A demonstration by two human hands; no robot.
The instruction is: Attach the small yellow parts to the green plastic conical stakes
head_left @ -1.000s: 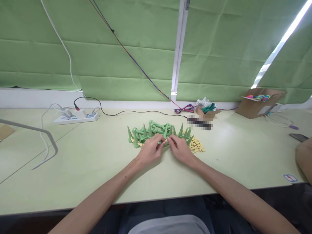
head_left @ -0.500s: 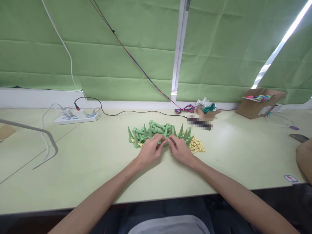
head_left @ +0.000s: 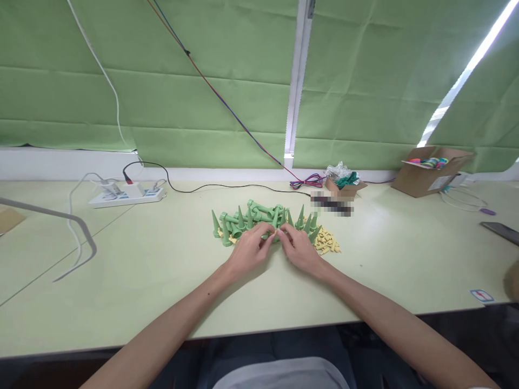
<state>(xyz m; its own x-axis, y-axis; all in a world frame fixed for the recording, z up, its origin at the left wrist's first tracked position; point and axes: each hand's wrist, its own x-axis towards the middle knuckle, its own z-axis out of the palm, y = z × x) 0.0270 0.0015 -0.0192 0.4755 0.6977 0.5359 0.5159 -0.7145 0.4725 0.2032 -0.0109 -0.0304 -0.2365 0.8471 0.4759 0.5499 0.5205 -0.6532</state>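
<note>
My left hand (head_left: 252, 247) and my right hand (head_left: 299, 248) meet at the front edge of a heap of green plastic parts (head_left: 263, 210). Thumb and fingers are pinched together on both hands, fingertips nearly touching. A small yellowish bit shows between the fingertips, too small to make out clearly. Several green cones (head_left: 216, 223) stand upright around the heap, and other green pieces lie on their sides behind my hands. A pile of small yellow pieces (head_left: 327, 241) lies just right of my right hand.
On the pale table (head_left: 162, 292), a white power strip (head_left: 127, 199) sits at the back left. A small open box (head_left: 346, 189) and a larger cardboard box (head_left: 430, 175) stand at the back right. A phone (head_left: 500, 232) and a person's arm (head_left: 513, 281) are at the right edge.
The other person's arm at the right edge has drawn back, showing more of the phone. My hands hold nearly the same position.
</note>
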